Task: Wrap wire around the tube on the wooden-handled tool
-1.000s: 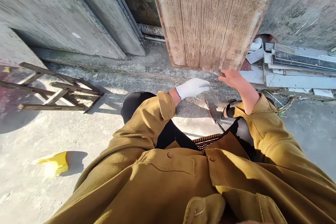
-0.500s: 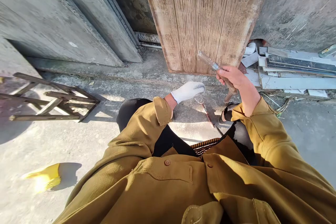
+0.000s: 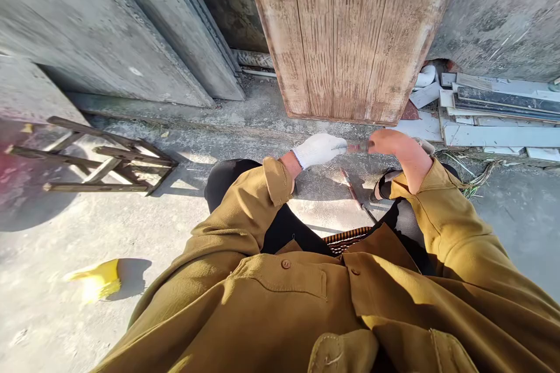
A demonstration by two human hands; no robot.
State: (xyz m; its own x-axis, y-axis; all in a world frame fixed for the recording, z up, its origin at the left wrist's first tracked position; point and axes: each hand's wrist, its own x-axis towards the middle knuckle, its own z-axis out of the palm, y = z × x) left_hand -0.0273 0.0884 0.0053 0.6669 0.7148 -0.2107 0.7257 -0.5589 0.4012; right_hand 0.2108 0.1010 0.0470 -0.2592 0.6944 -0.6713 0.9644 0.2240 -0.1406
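The right hand (image 3: 387,141) gripped a blurred tool (image 3: 359,147); near its end, the gloved left hand's (image 3: 320,150) grip was unclear.

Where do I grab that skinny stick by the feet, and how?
Probably pinch the skinny stick around its reddish part, coming down from above, just right of the gloved left hand. It's slender and slanted, and that part looks uncovered, while its dark end runs toward the striped woven edge, which may leave less room.
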